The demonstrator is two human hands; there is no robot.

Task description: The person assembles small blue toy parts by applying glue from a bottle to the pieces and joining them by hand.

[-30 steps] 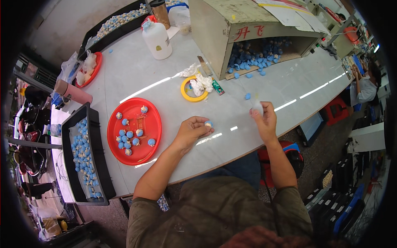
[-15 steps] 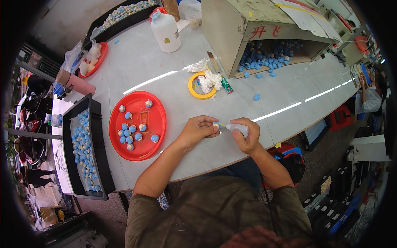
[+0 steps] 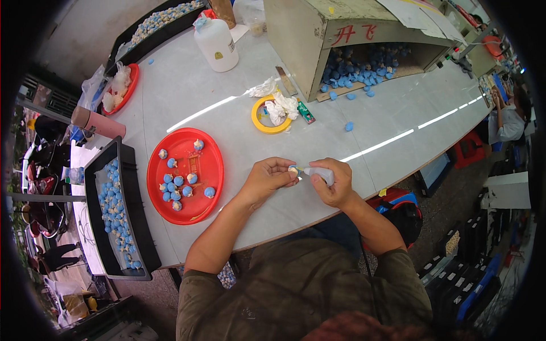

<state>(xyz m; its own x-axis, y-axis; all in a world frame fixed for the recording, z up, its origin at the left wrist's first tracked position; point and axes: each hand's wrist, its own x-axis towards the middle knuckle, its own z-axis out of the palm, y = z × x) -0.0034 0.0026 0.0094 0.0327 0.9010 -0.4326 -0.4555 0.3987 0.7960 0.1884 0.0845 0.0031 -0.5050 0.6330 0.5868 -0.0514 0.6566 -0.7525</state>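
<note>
Two bare hands at work over the table (image 3: 182, 79), nearly meeting. Left grip (image 3: 266, 179): fingertips pinched closed on a small blue-and-cream piece (image 3: 293, 170), held above the near side of the table. Right grip (image 3: 336, 184): fingers wrapped round a small translucent squeeze bottle (image 3: 322, 173), nozzle pointed left at the piece; contact of the tip cannot be told from where I stand.

Change noted: one second ago the bottle stood well off to the right, apart from the piece; half a second ago it was already at it, and remains so. Pieces on the round red tray (image 3: 212, 162) keep the same arrangement.

Surface: pale grey, glossy, streaked with reflected light. Black tray (image 3: 140, 216) of similar pieces at left; yellow tape roll (image 3: 255, 119) with crumpled tissue (image 3: 277, 112) beyond the hands; large white bottle (image 3: 216, 48) farther back. Greenish-grey box (image 3: 298, 42), open-fronted, holds blue pieces (image 3: 357, 73).

Room: co-worker (image 3: 508, 118) seated at far right, red stool (image 3: 470, 150) nearby.
</note>
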